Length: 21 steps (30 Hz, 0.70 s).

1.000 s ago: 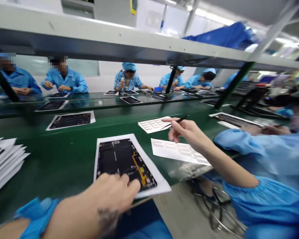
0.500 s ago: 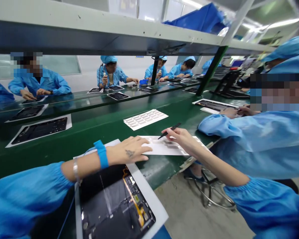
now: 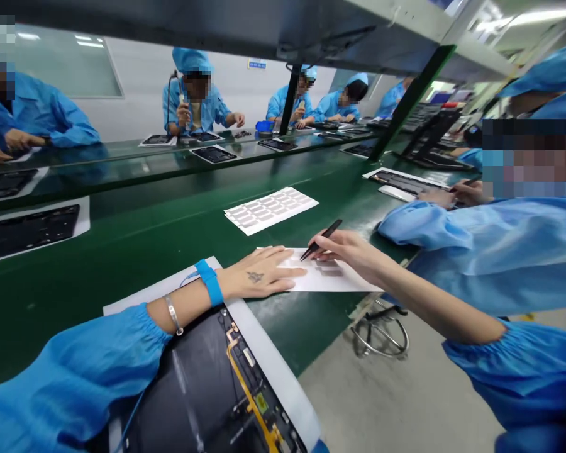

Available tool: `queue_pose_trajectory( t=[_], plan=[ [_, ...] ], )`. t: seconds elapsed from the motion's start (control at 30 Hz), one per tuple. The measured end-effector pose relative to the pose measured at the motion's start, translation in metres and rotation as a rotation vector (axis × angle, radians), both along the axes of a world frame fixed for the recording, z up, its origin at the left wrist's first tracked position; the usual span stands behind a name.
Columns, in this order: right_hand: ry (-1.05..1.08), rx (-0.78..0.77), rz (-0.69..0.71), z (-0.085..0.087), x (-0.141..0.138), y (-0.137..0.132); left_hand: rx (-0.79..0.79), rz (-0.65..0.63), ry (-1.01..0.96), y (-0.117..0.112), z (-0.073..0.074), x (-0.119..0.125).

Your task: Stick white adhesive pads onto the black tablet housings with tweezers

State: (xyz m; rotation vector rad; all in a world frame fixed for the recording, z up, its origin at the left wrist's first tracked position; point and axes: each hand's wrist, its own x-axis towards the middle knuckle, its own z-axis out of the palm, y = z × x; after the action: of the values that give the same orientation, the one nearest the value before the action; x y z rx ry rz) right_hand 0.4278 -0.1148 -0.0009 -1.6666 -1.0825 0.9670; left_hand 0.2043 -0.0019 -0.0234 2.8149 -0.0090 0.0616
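The white label sheet [image 3: 344, 283], lying crosswise, is pressed by the spread left hand [image 3: 257, 274]; black tweezers [image 3: 321, 239] are pinched in the right hand [image 3: 346, 248] above it.

Blue-gowned co-workers [image 3: 195, 104] along a green assembly bench [image 3: 122, 264]

left hand [image 3: 259, 274] on label sheet [image 3: 339, 280], right hand [image 3: 349, 251] above, tablet panel [image 3: 202, 384] nearer
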Motion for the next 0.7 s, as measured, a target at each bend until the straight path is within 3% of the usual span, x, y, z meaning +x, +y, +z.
queue_pose_trajectory(
  t=[0.37, 0.7],
  plan=[
    [0.046, -0.076, -0.017, 0.014, -0.004, 0.003, 0.053, 0.008, -0.042, -0.003, -0.002, 0.002],
    [-0.004, 0.028, -0.09, 0.003, -0.008, -0.001, 0.107, 0.016, -0.059, -0.003, -0.003, 0.001]
  ],
)
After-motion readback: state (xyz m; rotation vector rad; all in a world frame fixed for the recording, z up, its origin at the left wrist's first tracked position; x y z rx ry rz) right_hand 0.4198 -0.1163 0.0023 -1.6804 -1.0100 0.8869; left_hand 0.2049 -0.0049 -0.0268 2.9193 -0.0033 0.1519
